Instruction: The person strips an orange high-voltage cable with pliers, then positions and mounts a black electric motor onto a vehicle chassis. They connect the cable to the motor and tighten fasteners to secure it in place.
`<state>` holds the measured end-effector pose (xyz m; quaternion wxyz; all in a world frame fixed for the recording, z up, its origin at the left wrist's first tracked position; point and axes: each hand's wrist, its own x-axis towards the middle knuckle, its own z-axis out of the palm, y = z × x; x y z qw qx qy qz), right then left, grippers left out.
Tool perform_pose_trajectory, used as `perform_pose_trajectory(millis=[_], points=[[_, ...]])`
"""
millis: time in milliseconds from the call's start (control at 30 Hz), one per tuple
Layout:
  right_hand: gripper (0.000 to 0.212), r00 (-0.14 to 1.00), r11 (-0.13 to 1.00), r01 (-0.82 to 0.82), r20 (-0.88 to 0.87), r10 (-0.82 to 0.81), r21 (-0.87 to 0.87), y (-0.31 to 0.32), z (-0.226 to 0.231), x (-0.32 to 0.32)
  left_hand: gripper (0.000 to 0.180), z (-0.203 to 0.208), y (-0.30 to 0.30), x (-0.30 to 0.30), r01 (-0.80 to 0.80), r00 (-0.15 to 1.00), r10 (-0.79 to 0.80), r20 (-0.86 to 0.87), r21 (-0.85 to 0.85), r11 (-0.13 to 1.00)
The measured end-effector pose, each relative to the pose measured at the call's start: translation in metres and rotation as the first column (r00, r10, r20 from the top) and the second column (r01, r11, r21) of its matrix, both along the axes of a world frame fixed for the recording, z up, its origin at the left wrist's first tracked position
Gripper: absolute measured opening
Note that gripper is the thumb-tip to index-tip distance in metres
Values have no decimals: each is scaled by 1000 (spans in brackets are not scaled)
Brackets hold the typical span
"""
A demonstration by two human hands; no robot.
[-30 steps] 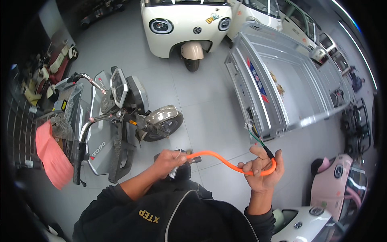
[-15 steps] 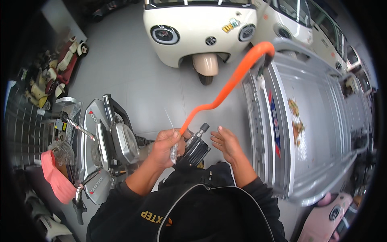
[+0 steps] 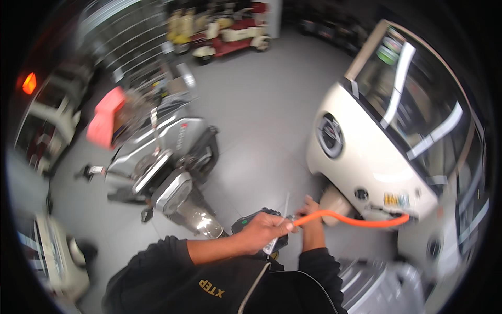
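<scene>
My left hand (image 3: 267, 231) is closed around the near end of an orange flexible tube (image 3: 361, 222). A thin whitish strip (image 3: 286, 204) and a bit of clear wrapping stick out at the same fist. From there the tube bends away to the right, across the front of a cream vehicle. Just behind the tube is my right hand (image 3: 310, 207), blurred and partly covered, so its grip cannot be made out. Beneath my left hand sits a black device (image 3: 251, 221) with a small green dot, mostly hidden by the hand and wrist.
A silver-grey motorbike (image 3: 172, 157) stands to the left, with a pink wrapped piece (image 3: 107, 118) beside it. The cream vehicle (image 3: 366, 157) is close on the right, above a grey metal cargo bed (image 3: 376, 288). Red and cream scooters (image 3: 230, 36) line the back.
My view has swung left, shifting the cream vehicle and cargo bed rightward and downward. My left hand keeps the tube; my right hand, apart from it before, now appears right behind it.
</scene>
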<state>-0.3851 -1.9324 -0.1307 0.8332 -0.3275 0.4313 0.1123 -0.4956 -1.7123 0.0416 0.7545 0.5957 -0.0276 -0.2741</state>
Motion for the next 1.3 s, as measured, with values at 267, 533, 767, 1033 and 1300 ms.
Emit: perform_pose_trajectory(millis=[267, 533, 767, 1033, 1300], points=[[18, 861, 862, -458, 133, 491, -216, -28, -14, 147, 44, -9, 6, 119, -389, 920, 378, -105, -110, 915], [20, 842, 839, -537, 3, 539, 82, -4, -87, 286, 42, -33, 50, 319, -486, 873, 465, -146, -177, 856], [42, 755, 753, -653, -160, 636, -86, 55, -73, 461, 41, -25, 117, 472, -660, 751, 650, -117, -106, 744], [39, 705, 662, -709, -225, 672, -245, 144, -93, 716, 33, -59, 191, 636, -910, 415, 901, -125, -75, 408], [35, 408, 434, -562, 220, 886, -704, 365, 47, 943, 30, -33, 263, 783, -998, -48, 982, -184, 57, -39]])
